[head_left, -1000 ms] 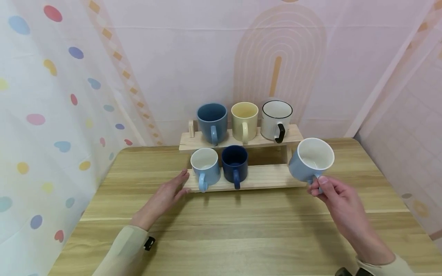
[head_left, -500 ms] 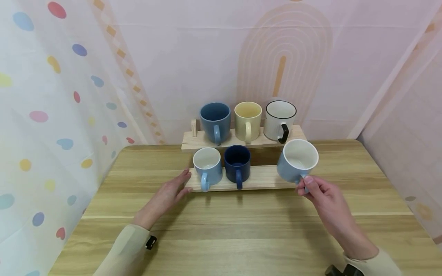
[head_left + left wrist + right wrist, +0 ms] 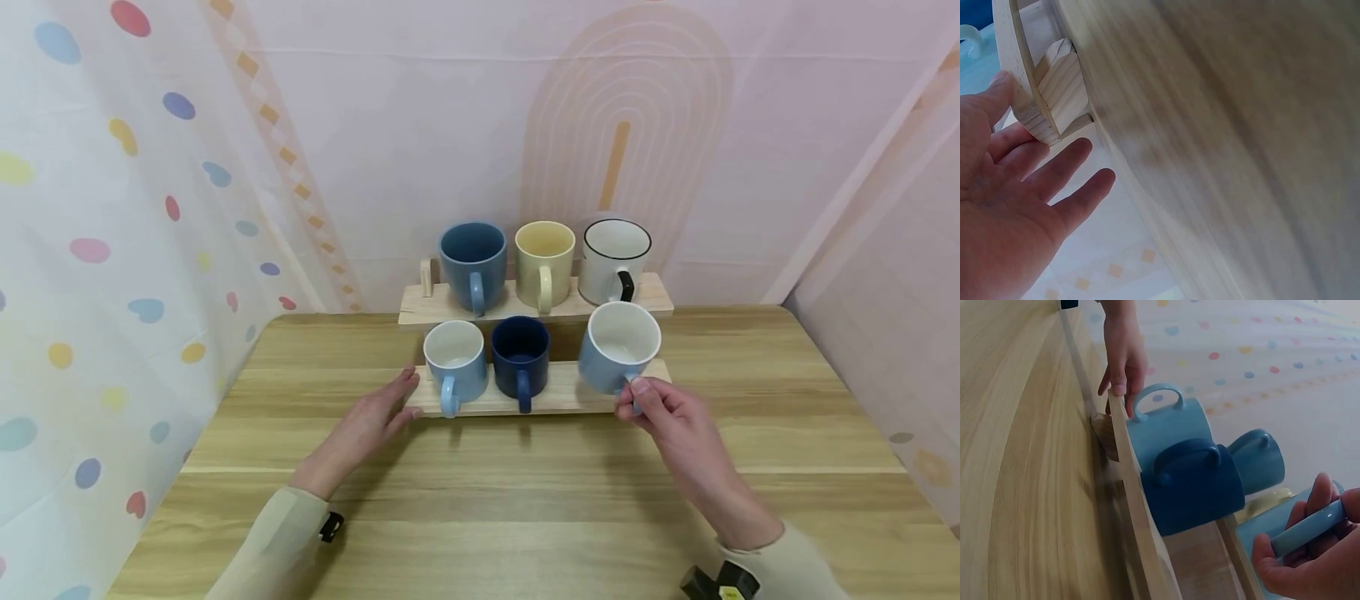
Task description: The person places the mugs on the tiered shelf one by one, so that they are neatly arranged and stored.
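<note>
My right hand (image 3: 678, 425) pinches the handle (image 3: 1310, 528) of a light blue mug (image 3: 607, 367) with a white inside. The mug is upright over the right part of the lower tier of a wooden two-tier rack (image 3: 562, 398); its base appears raised above the board. My left hand (image 3: 363, 429) holds the left end of that tier, thumb on the front face and fingers at the end (image 3: 1041, 125). On the same tier stand another light blue mug (image 3: 467, 375) at the left and a navy mug (image 3: 520, 358) beside it, handles facing me.
The upper tier (image 3: 423, 310) carries a grey-blue mug (image 3: 472, 267), a pale yellow mug (image 3: 542, 271) and a white mug (image 3: 607, 271) with a black rim and handle. The rack stands on a wooden table (image 3: 487, 500) before a patterned cloth (image 3: 420, 150).
My right hand has carried the light blue mug leftward, from beyond the rack's right end to above its lower tier. My left hand stays at the rack's left end.
</note>
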The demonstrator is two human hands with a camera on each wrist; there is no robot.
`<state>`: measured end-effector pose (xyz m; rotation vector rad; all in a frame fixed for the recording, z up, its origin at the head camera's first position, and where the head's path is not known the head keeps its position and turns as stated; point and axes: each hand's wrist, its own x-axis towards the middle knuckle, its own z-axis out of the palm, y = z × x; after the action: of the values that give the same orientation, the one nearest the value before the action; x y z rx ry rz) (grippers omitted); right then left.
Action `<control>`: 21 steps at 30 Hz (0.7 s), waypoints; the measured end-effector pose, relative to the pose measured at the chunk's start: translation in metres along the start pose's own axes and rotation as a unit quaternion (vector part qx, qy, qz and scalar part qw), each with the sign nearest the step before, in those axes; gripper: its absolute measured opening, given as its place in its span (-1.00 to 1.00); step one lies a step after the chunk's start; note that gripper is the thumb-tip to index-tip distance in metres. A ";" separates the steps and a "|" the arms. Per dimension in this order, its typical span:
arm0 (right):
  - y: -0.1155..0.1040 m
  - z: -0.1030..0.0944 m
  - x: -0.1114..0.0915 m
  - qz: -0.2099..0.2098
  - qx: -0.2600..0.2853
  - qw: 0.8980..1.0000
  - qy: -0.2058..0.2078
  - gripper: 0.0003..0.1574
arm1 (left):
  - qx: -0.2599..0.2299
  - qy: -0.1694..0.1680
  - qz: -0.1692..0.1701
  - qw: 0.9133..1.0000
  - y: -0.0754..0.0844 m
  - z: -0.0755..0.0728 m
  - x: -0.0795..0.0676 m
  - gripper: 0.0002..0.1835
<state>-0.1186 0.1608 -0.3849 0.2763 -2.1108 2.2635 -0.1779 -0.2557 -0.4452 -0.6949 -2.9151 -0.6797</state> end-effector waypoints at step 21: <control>0.015 0.020 0.016 0.070 -0.038 0.997 -0.009 -0.48 | 0.005 0.000 -0.008 1.000 0.004 -0.001 0.001 -0.37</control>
<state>-0.1346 0.1384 -0.3961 0.1514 -2.2859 2.2539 -0.1766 -0.2528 -0.4423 -0.6702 -2.9244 -0.6679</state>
